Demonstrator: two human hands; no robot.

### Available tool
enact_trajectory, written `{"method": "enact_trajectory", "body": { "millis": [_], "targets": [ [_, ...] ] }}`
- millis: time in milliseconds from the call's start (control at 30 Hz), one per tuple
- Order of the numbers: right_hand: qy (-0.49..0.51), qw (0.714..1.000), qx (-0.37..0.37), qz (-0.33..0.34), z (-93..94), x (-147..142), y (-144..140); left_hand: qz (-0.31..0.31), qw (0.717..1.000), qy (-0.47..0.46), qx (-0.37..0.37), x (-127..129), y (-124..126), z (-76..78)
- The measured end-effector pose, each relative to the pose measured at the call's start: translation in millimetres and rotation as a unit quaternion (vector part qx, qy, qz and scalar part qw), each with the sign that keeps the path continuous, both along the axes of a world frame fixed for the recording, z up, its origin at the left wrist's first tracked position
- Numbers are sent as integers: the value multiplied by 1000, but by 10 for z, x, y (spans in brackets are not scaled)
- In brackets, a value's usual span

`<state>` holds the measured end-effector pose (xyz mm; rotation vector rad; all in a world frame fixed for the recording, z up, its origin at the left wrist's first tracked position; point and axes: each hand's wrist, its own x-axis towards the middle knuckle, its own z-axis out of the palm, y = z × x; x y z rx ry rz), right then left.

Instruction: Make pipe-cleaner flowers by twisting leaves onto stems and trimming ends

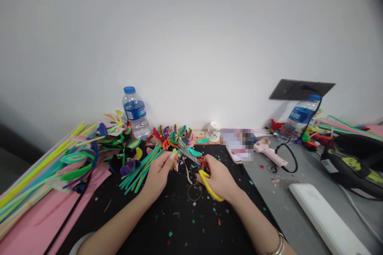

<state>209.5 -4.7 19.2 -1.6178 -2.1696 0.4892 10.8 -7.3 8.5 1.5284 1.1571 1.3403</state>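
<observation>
On the grey desk [278, 215], a black mat [134, 223] lies in front of the person, perhaps to catch the scattered scraps. Green stems [140, 173] fan across its far left, probably for easy reach. The right hand [218, 177] grips scissors [208, 185] by the handles, blades toward the left hand [160, 169], whose fingertips pinch a small yellow piece [174, 151], likely to steady it beside them.

On my feed, the left hand [160, 169] partly covers a small piece [174, 152], yellow as best I can tell. Pixelation obscures the phone screen [237, 153] from me, and the lower edge cuts off the white box [326, 219] and right forearm [255, 219].
</observation>
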Motion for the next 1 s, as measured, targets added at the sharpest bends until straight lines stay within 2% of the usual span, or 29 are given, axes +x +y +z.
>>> {"method": "enact_trajectory", "body": {
  "millis": [200, 367, 700, 1000],
  "targets": [
    [-22, 999, 7, 24, -19, -10, -1, 2, 1000, 20, 4, -13, 14, -22],
    [-25, 1000, -1, 16, -12, -19, 5, 7, 1000, 30, 6, -20, 8, -13],
    [11, 999, 3, 30, -27, -6, 27, -3, 1000, -3, -18, 14, 2, 43],
    [22, 998, 14, 63, -37, -6, 27, -4, 1000, -7, -9, -12, 15, -7]
  ]
}}
